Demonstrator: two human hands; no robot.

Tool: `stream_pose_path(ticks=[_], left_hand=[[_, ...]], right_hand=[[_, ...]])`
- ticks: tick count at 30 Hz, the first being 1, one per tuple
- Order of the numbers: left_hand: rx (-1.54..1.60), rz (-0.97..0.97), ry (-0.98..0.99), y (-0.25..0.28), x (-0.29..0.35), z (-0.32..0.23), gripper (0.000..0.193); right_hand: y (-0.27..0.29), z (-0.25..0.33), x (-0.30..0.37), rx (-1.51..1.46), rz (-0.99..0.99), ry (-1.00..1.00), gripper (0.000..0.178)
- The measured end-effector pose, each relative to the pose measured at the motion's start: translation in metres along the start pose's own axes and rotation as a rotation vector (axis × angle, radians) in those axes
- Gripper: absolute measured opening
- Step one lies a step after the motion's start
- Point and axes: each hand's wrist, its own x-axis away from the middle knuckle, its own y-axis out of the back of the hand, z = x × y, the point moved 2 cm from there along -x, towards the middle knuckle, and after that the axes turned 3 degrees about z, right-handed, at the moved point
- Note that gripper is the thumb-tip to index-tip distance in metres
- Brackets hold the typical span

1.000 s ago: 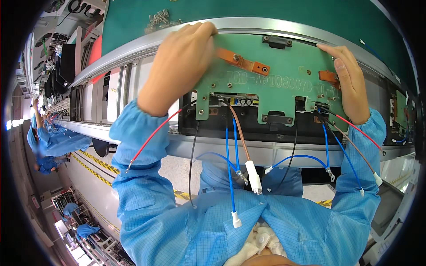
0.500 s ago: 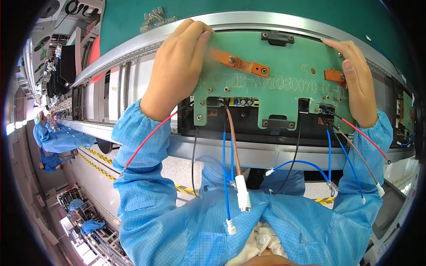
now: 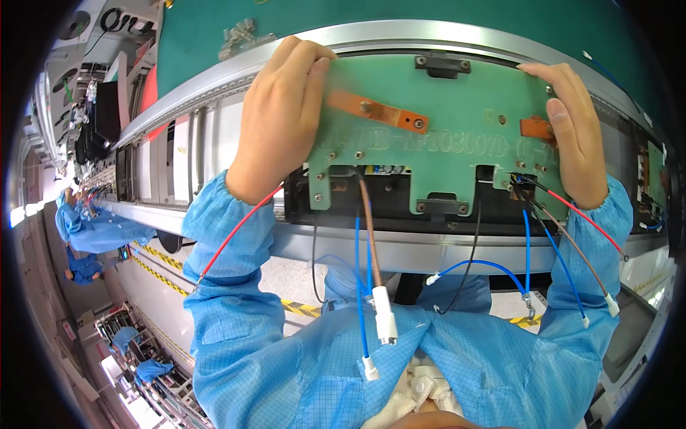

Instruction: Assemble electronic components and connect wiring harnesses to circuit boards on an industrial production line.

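Note:
A flat green fixture plate (image 3: pixel 386 86) with cut-outs lies over a black tray (image 3: pixel 386 196) in front of me. My left hand (image 3: pixel 282 114) grips its left edge, fingers bent over the far corner. At the opposite end my right hand (image 3: pixel 575 132) holds the right edge, thumb beside a small orange clip (image 3: pixel 536 128). A longer orange latch (image 3: pixel 379 114) is screwed on near my left hand. Part of a circuit board (image 3: pixel 389 170) shows through one cut-out. Red, blue, black and brown wires hang toward me, among them a brown cable with a white connector (image 3: pixel 384 314).
The tray sits on a conveyor with metal rails (image 3: pixel 343 247). Beyond it is a green mat (image 3: pixel 464 21) with several metal springs (image 3: pixel 239 36). Another wired fixture (image 3: pixel 654 186) stands at the right. People in blue work clothes (image 3: pixel 100 218) are far left.
The green plate has shifted slightly left and toward me, with both hands still on it. Less of the circuit board shows through the cut-out. The hanging wires have swayed a little.

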Motion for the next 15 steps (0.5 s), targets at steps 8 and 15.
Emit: stream_pose_path(ticks=[8, 15], left_hand=[[-0.029, 0.056, 0.056, 0.0040, -0.0023, -0.0030, 0.016], [0.003, 0.090, 0.075, 0.0063, -0.0054, -0.0025, 0.017]], right_hand=[[-0.0045, -0.0034, 0.0013, -0.072, 0.095, -0.065, 0.044], [-0.0039, -0.0013, 0.0008, -0.108, 0.107, -0.132, 0.044]])
